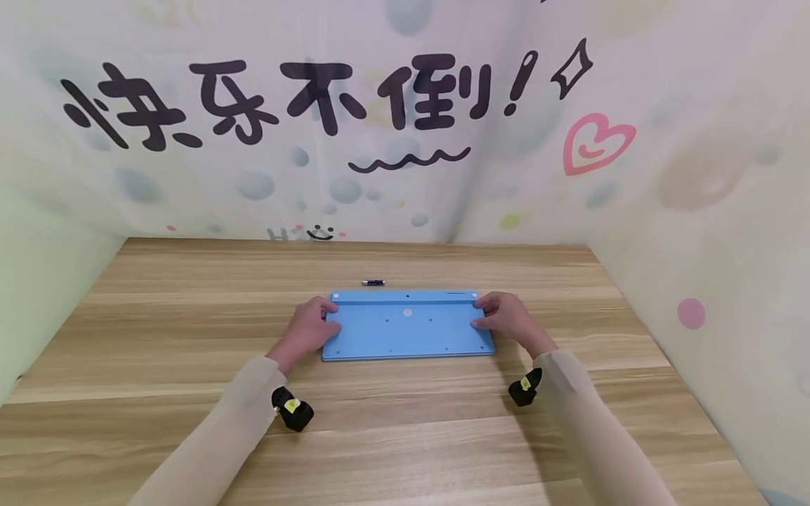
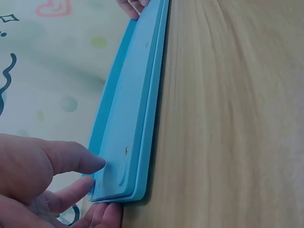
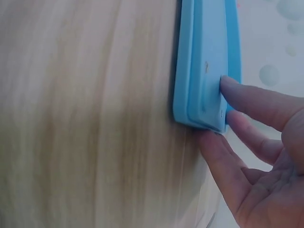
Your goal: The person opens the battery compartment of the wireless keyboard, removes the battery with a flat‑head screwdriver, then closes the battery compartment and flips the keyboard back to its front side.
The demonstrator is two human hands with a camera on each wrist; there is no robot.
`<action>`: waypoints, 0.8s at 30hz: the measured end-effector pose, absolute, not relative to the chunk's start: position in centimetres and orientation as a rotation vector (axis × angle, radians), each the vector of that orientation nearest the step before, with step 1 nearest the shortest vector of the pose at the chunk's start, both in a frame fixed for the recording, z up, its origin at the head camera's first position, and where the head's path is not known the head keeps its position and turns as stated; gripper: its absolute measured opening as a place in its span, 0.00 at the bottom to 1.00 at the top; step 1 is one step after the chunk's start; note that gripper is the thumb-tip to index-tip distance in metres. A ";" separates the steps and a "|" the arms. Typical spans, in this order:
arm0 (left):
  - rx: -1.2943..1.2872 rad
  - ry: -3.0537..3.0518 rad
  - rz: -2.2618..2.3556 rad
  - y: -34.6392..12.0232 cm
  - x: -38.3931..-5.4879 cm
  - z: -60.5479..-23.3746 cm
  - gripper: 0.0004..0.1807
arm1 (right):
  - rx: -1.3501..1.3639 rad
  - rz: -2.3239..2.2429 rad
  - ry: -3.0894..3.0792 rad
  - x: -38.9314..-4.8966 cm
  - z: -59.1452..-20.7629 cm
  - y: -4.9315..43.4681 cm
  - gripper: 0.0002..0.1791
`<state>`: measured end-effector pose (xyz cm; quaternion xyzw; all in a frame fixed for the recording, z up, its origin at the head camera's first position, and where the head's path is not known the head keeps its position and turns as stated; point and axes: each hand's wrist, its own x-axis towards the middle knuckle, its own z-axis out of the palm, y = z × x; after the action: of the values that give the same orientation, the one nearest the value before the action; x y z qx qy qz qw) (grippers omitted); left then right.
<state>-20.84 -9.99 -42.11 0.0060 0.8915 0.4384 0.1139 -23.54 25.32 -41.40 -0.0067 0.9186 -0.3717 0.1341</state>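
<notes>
A blue keyboard (image 1: pixel 408 330) lies with its underside up on the wooden table, its screws and round pads showing. My left hand (image 1: pixel 310 327) grips its left end, the thumb on the underside and the other fingers at the end and edge. At the opposite end my right hand (image 1: pixel 506 315) holds it the same way. In the left wrist view the left thumb presses near the keyboard's corner (image 2: pixel 121 166). From the right wrist, fingers reach round the keyboard's end (image 3: pixel 209 95). The keys are hidden beneath.
A small dark battery (image 1: pixel 373 282) with a silvery end lies just behind the keyboard. The wooden table (image 1: pixel 405 429) meets a printed curtain (image 1: pixel 405 204) at the back, and pale walls stand at both sides. Black wrist cameras (image 1: pixel 294 409) sit on both sleeves.
</notes>
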 end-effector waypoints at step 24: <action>-0.057 2.464 1.563 -10.5 -20.9 -42.7 0.20 | 0.191 -1.115 2.646 -23.7 -41.1 24.5 0.20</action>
<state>-20.85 -10.51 -42.66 -0.0193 0.8390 0.5323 0.1113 -23.72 24.50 -41.12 0.0658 0.9115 -0.3840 0.1316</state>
